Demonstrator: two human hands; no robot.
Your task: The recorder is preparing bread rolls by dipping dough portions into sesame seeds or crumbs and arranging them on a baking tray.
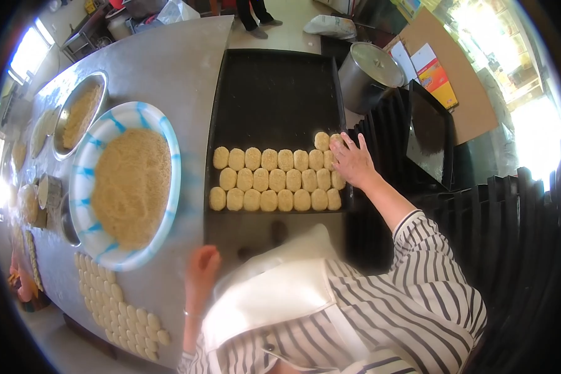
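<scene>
My right hand (354,159) reaches over the right edge of a black baking tray (280,93), its fingertips on a crumb-coated dough piece (336,139); whether they grip it is hidden. Beside that piece lies another coated dough piece (321,140), above three rows of similar ones (276,180). My left hand (205,262), blurred and curled, hangs by the metal table's edge; its fingers do not show clearly. Left of the tray, a blue-and-white plastic basin (174,187) holds tan crumbs (131,187). Plain, pale dough pieces (121,313) lie in rows at the lower left.
A steel bowl of crumbs (104,89) stands behind the basin on the metal table (182,70). A lidded steel pot (362,84), a cardboard sheet (467,93) and stacked black trays (430,224) are at the right. A person's legs (250,16) show beyond the tray.
</scene>
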